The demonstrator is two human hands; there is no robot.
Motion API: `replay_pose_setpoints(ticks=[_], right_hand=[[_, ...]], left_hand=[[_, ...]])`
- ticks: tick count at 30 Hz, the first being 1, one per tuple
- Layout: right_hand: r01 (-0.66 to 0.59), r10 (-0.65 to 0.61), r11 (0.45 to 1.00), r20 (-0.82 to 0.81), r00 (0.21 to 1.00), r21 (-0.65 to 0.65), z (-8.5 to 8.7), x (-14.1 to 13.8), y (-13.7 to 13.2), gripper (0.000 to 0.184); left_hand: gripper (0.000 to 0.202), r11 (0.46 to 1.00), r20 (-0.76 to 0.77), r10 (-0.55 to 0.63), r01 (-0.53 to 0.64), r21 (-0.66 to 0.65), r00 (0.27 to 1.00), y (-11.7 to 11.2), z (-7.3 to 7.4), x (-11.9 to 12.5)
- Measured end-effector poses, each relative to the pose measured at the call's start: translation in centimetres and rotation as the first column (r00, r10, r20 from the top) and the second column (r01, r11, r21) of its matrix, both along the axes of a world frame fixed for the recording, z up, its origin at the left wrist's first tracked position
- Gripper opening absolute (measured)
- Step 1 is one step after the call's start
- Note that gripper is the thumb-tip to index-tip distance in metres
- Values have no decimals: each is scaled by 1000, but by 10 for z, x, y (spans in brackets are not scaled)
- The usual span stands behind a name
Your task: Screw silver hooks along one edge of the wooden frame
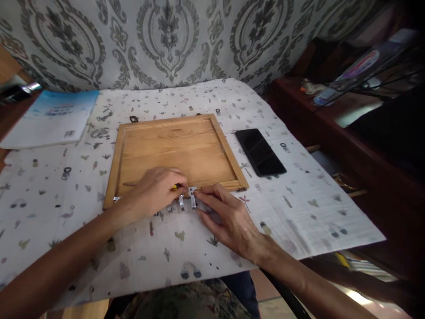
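Note:
A wooden framed board (172, 150) lies flat on the cloth-covered table. Along its near edge runs a silver metal hook rail (191, 191), with several hooks pointing toward me. My left hand (157, 188) is closed in a pinch over the rail, with a small yellow-and-black object (175, 187) at its fingertips; its kind is mostly hidden. The fingertips of my right hand (229, 215) are bent round the rail's right end, the thumb lower, near the last hook. My left hand and wrist hide the middle of the rail.
To the right of the board lies a black smartphone (260, 152). A blue and white book (55, 117) rests at the table's left. The patterned tablecloth (318, 208) hangs over the near edge. Dark red furniture (299, 115) with a bottle and cables stands at the right.

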State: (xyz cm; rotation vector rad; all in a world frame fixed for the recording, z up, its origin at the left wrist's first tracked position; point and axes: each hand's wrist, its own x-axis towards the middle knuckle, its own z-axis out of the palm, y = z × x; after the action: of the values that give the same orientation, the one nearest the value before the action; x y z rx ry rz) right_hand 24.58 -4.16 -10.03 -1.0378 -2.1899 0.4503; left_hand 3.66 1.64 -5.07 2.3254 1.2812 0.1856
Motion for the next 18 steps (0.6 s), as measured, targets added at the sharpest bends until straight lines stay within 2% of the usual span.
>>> replay_pose_setpoints(ticks=[8,14,18], right_hand=[[-13,-8,988,-136,991,-156,6,-8,-1,21],[67,-97,971,-121,988,-230,5,-13,-2,8],[49,-97,965,-179,979,-258,3,-14,-1,13]], left_hand=[[19,1000,48,-24,23,15,999,2,0,-1],[19,1000,43,-19,20,-15,999,2,2,-1],[17,999,45,-26,28,-47,999,2,3,-5]])
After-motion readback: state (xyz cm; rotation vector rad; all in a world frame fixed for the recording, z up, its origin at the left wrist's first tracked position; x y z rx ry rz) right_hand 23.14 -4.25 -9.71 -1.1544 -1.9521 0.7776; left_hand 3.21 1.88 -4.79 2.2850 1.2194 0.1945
